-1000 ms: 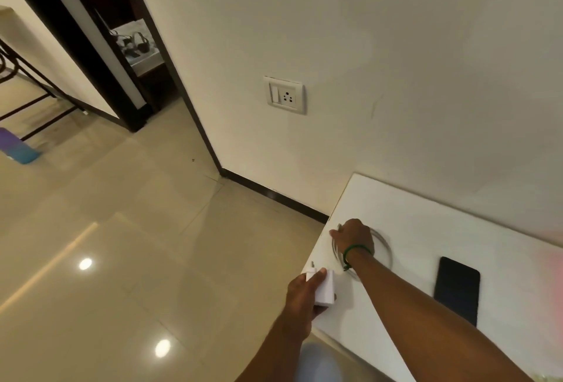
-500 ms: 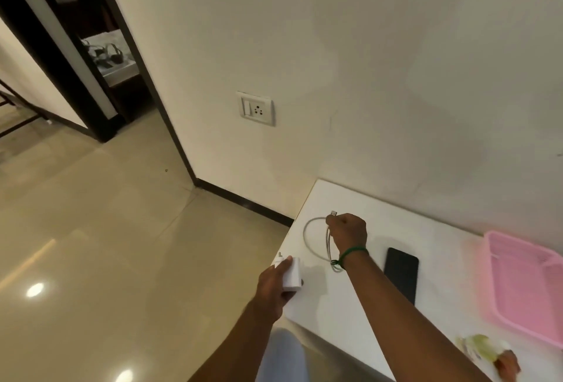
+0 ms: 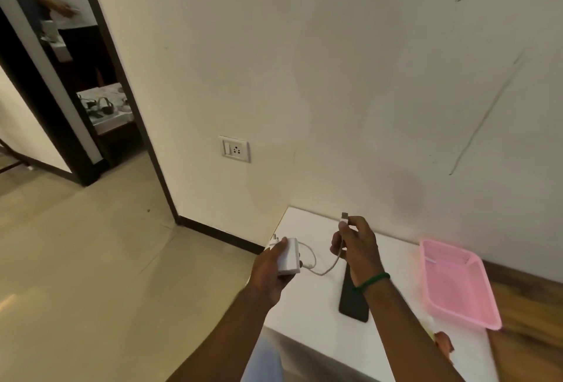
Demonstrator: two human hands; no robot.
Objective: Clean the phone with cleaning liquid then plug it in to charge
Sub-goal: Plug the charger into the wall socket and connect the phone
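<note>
My left hand grips a white charger adapter just off the left edge of the white table, its pins pointing up and left. My right hand pinches the white cable near its USB plug, which sticks up above my fingers. The cable hangs in a loop between both hands. A black phone lies flat on the table, partly under my right wrist. A wall socket with a switch is on the wall to the upper left.
A pink plastic basket sits on the table's right side, with a brown wooden surface beyond it. A small object lies near the table's front right. A dark-framed doorway opens at the left, with a person standing beyond it; tiled floor lies below.
My right hand lifted the cable end off the table, so the USB plug now stands above my fingers. The camera view swung right and the pink basket came into view.
</note>
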